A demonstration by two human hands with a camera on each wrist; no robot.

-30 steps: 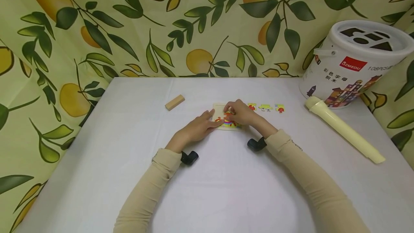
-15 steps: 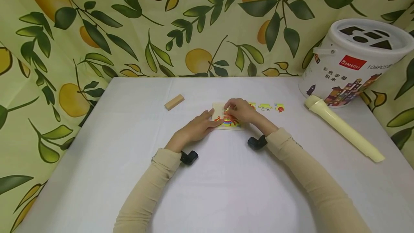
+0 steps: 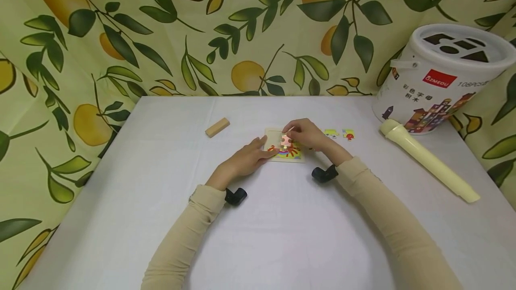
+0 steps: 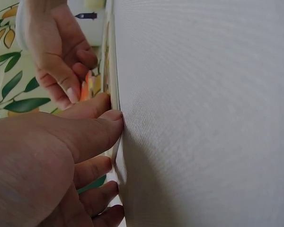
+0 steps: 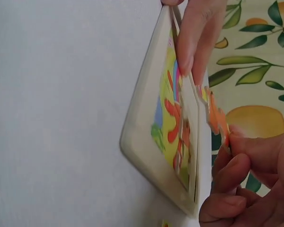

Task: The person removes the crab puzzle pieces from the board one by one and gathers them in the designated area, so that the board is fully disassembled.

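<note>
Puzzle piece (image 5: pixel 217 116) is tilted up over the tray (image 5: pixel 146 94), where half a second ago it seemed to sit lower, under the fingertips. The right hand (image 3: pixel 308 134) has shifted slightly toward the tray's right side, and its grip pinches one end of the piece between thumb and finger. That suggests the piece is not seated in the picture at this moment; I cannot tell whether its lower edge touches the tray. It is thin and flat, with a wavy, knobbed outline, an orange printed face touched with yellow, and a pale cut edge; from above it looks pinkish. Below it, the near part of the tray shows red shapes and a rainbow arc on yellow, while the far left part is bare and pale. The left hand (image 3: pixel 247 158) lies with fingers spread, pressing at the tray's left side. Loose pieces (image 3: pixel 348 134) rest on the counter (image 3: pixel 258 236) to the tray's right, and a wooden block (image 3: pixel 217 127) to its left.
</note>
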